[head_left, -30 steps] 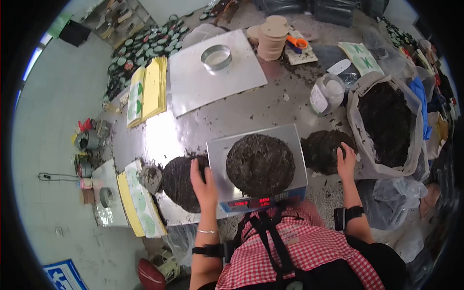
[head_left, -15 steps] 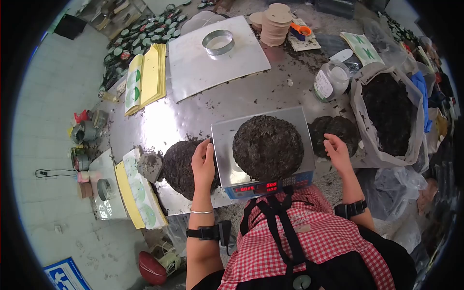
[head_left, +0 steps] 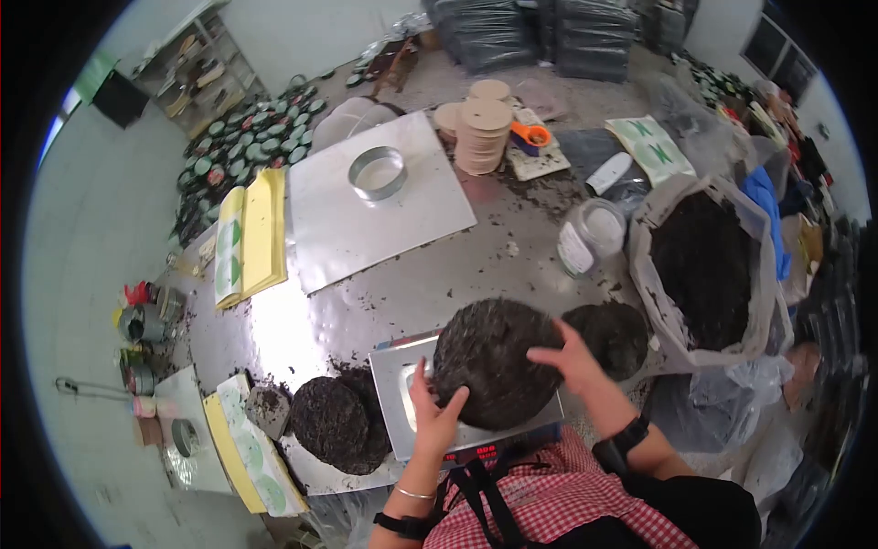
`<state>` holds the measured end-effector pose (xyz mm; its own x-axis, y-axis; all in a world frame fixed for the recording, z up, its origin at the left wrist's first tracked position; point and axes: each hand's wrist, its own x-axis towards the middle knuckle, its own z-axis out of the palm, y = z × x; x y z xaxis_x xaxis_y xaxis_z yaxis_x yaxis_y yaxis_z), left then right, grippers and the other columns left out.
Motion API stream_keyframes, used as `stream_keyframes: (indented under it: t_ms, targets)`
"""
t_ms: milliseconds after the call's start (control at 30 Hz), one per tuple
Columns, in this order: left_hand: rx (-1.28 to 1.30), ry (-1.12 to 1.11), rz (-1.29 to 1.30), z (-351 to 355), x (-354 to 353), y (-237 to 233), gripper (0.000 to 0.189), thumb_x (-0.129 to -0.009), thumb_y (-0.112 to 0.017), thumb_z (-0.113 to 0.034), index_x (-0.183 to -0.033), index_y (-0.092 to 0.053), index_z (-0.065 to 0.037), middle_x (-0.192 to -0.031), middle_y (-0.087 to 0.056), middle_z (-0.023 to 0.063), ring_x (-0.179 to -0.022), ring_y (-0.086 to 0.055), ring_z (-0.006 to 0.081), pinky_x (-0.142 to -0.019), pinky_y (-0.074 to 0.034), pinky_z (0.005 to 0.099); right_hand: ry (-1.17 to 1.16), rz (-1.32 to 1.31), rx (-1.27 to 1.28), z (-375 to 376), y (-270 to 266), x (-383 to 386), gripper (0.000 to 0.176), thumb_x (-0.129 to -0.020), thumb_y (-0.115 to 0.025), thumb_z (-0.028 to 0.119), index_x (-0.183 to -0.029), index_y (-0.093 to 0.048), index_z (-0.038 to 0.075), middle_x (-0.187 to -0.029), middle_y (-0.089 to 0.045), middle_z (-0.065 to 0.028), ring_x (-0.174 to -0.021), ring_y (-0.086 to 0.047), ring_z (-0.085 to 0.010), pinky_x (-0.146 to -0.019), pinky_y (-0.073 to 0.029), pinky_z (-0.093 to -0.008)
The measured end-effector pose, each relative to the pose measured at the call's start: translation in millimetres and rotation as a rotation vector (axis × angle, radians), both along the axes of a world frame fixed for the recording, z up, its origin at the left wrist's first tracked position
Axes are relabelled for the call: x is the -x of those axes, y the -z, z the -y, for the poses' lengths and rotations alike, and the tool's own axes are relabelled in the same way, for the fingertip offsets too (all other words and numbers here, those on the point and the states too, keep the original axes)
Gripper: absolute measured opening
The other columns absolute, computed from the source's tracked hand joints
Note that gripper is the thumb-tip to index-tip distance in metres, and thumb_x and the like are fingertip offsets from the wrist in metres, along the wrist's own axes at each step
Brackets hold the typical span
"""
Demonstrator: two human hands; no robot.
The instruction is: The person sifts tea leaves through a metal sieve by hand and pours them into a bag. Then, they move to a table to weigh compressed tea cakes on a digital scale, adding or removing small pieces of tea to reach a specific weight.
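Between my two hands is a round, dark cake of pressed, crumbly material (head_left: pixel 497 366). My left hand (head_left: pixel 437 408) grips its left edge with the thumb on top, and my right hand (head_left: pixel 572 359) grips the right edge. The cake looks raised over the metal pan of the digital scale (head_left: pixel 395 366), overlapping the pan's far edge. Red digits glow on the scale's front, too blurred to read. Left of the scale lie dark cakes (head_left: pixel 329 423), partly overlapping. Another dark cake (head_left: pixel 611 340) is just beyond my right hand.
At the right stands an open bag of dark loose material (head_left: pixel 704 274), beside a clear jar (head_left: pixel 590 240). Farther back are a metal ring (head_left: pixel 377 172) on a board, a stack of round discs (head_left: pixel 483 137) and yellow sheets (head_left: pixel 261 240). A grey lump (head_left: pixel 267 410) sits at left.
My hands have come in from beside the scale and taken hold of the cake that lay on the pan. It now looks lifted. The camera view has tilted up.
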<state>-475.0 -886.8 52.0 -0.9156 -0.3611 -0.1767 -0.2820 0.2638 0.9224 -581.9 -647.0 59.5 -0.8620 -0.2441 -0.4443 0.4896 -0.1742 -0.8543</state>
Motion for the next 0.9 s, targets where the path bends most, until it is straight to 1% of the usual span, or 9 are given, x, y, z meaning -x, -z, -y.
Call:
stream_keyframes:
  t_ms: [67, 200, 233, 300, 333, 400, 467, 667, 900]
  targets:
    - [-0.192, -0.164, -0.091, 27, 10, -3, 0.072, -0.089, -0.07, -0.011, -0.151, -0.033, -0.009, -0.124, -0.044, 0.013, -0.11, -0.051, 0.0218, -0.086, -0.052, 0.0332, 0.245, 0.085, 0.0, 7, -5, 58, 0.073, -0.072, -0.081, -0.001, -0.138, -0.051, 0.0, -0.122, -0.065, -0.0122, -0.113, -0.061, -0.0246, -0.1, -0.048, -0.0388]
    - [0.174, -0.624, -0.075, 136, -18, 23, 0.044, -0.089, -0.069, -0.01, -0.131, -0.057, -0.007, -0.115, -0.053, 0.0072, -0.104, -0.054, 0.0182, -0.087, -0.051, 0.031, 0.188, -0.09, 0.172, -2, 102, 205, 0.062, -0.079, -0.078, 0.005, -0.134, -0.051, 0.002, -0.121, -0.065, -0.0111, -0.111, -0.063, -0.0242, -0.093, -0.053, -0.0373]
    - [0.328, -0.767, -0.027, 159, -34, 20, 0.042, -0.087, -0.071, -0.011, -0.127, -0.06, -0.005, -0.114, -0.056, 0.0106, -0.107, -0.055, 0.0231, -0.092, -0.049, 0.0326, 0.177, -0.09, 0.163, -5, 133, 226, 0.048, -0.086, -0.074, 0.008, -0.13, -0.056, 0.003, -0.122, -0.066, -0.0082, -0.112, -0.063, -0.0235, -0.098, -0.051, -0.0367]
    - [0.801, -0.936, 0.199, 199, -72, 37, 0.069, -0.076, -0.082, -0.026, -0.132, -0.052, 0.001, -0.123, -0.055, 0.0206, -0.112, -0.054, 0.0359, -0.1, -0.044, 0.0423, 0.137, -0.067, -0.004, -13, 171, 235, 0.073, -0.086, -0.077, 0.016, -0.146, -0.038, -0.002, -0.141, -0.052, -0.0125, -0.128, -0.052, -0.0247, -0.104, -0.044, -0.0384]
    - [1.007, -0.996, 0.335, 214, -89, 55, 0.081, -0.071, -0.086, -0.032, -0.134, -0.049, 0.004, -0.125, -0.055, 0.024, -0.114, -0.054, 0.0398, -0.102, -0.043, 0.0451, 0.183, -0.044, -0.529, -5, 169, 227, 0.079, -0.089, -0.075, 0.023, -0.151, -0.032, -0.001, -0.144, -0.05, -0.0128, -0.131, -0.049, -0.0245, -0.109, -0.037, -0.0391]
    - [0.888, -0.937, 0.462, 231, -124, 86, 0.101, -0.063, -0.089, -0.042, -0.137, -0.042, 0.007, -0.126, -0.054, 0.0261, -0.117, -0.052, 0.043, -0.102, -0.043, 0.0463, 0.214, -0.044, -0.753, -13, 192, 213, 0.076, -0.092, -0.072, 0.027, -0.152, -0.032, 0.002, -0.144, -0.051, -0.0145, -0.129, -0.05, -0.0248, -0.11, -0.035, -0.0393]
    - [0.441, -0.844, 0.449, 225, -134, 101, 0.102, -0.059, -0.092, -0.042, -0.134, -0.043, 0.007, -0.126, -0.054, 0.0264, -0.119, -0.051, 0.0433, -0.102, -0.043, 0.0459, 0.138, -0.297, -0.52, -27, 187, 187, 0.064, -0.093, -0.069, 0.024, -0.148, -0.042, 0.003, -0.142, -0.053, -0.0145, -0.128, -0.051, -0.0254, -0.109, -0.035, -0.0409]
    - [0.865, -0.894, 0.295, 195, -127, 77, 0.084, -0.061, -0.092, -0.038, -0.12, -0.05, 0.004, -0.119, -0.055, 0.0215, -0.115, -0.051, 0.0392, -0.095, -0.046, 0.0448, -0.034, -1.061, -0.95, 72, -5, 22, 0.033, -0.087, -0.066, 0.01, -0.12, -0.063, 0.005, -0.12, -0.062, -0.0132, -0.117, -0.053, -0.031, -0.107, -0.036, -0.0419]
    - [0.764, -0.797, 0.291, 205, -136, 78, 0.081, -0.069, -0.087, -0.038, -0.126, -0.049, 0.007, -0.123, -0.055, 0.0235, -0.12, -0.049, 0.0419, -0.103, -0.042, 0.045, -0.499, -1.166, -0.717, 166, -11, -79, 0.032, -0.077, -0.073, 0.015, -0.109, -0.067, 0.009, -0.117, -0.059, -0.0138, -0.119, -0.048, -0.0368, -0.104, -0.04, -0.048]
